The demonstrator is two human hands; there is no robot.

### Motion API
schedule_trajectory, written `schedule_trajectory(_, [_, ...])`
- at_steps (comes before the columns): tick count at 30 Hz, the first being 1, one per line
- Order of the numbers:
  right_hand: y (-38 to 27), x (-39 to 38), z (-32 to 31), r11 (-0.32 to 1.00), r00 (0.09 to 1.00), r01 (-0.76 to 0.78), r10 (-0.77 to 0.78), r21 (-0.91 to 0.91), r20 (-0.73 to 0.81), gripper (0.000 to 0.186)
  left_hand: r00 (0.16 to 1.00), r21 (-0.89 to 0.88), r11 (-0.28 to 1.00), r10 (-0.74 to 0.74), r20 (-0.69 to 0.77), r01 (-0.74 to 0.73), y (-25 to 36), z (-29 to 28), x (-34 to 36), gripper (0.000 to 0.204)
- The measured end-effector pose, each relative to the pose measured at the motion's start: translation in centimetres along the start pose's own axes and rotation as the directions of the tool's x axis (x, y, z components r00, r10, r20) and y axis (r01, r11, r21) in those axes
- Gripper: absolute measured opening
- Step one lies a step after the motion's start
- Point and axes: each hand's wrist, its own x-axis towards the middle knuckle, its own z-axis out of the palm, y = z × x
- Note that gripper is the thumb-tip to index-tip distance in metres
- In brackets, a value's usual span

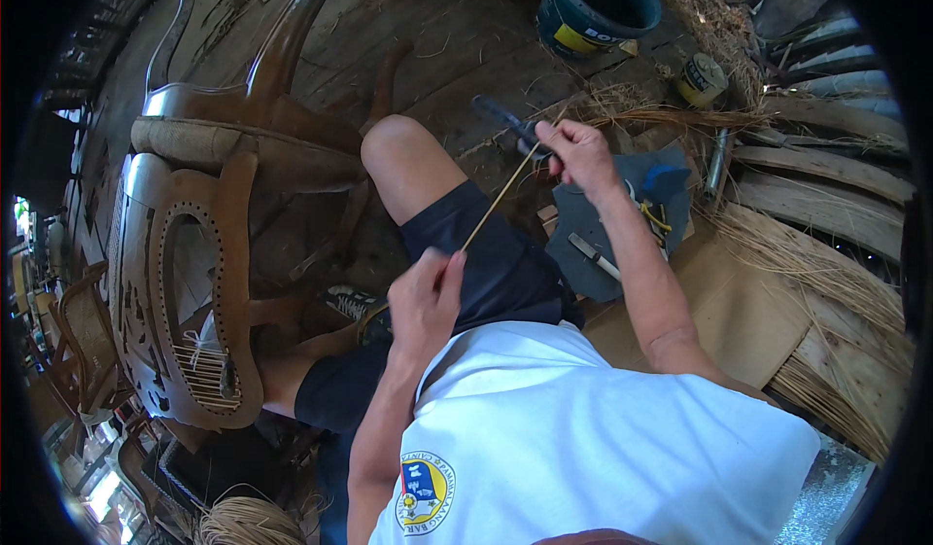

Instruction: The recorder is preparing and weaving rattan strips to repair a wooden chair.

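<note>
A thin tan cane strip [501, 197] is stretched slantwise above my bent knee. Its lower end is pinched in my closed left hand [426, 297]. My right hand [580, 158] is closed at the upper end, around a dark, narrow-bladed tool [499, 115]. The tool's exact kind is unclear, since fingers cover its grip. The strip meets the tool beside my right fingers. To the left stands a carved wooden chair [233, 171] with an oval opening ringed by small holes. Several cane strands [206, 378] cross the opening's lower end.
Right of my knee lies a dark cloth [573, 239] bearing a light-handled tool [595, 256] and a blue piece [666, 181]. A dark bucket [595, 20] and a small can [702, 80] stand beyond. Cane bundles lie along the right; a coil [251, 523] sits at lower left.
</note>
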Motion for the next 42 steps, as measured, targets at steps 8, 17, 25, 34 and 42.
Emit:
schedule_trajectory(8, [-0.9, 5.0, -5.6, 0.992, 0.985, 0.027, -0.048, -0.123, -0.168, 0.032, 0.881, 0.106, 0.877, -0.454, -0.13, 0.468, -3.5, -11.2, -15.7, 0.021])
schedule_trajectory(17, [-2.6, -2.3, 3.5, 0.995, 0.988, 0.083, -0.076, -0.051, 0.133, 0.038, 0.974, -0.508, 0.844, -0.224, -0.045, 0.171, 2.1, -8.3, -5.6, 0.068])
schedule_trajectory(25, [-2.9, -3.2, 4.5, 0.995, 0.988, 0.102, -0.099, -0.02, 0.122, 0.039, 0.97, -0.157, 0.965, -0.188, 0.154, 0.212, 1.9, 2.4, 7.7, 0.032])
schedule_trajectory(34, [-0.6, 5.6, -2.1, 1.0, 0.991, 0.006, -0.007, 0.009, 0.133, 0.032, 0.997, 0.131, 0.991, 0.021, 0.08, -0.031, -1.2, -5.3, -5.3, 0.028])
schedule_trajectory(42, [-2.4, 8.2, -3.6, 0.972, 0.989, 0.098, -0.071, -0.213, 0.134, 0.032, 0.793, 0.011, 0.8, -0.597, 0.121, 0.6, -0.7, -16.2, -17.6, 0.034])
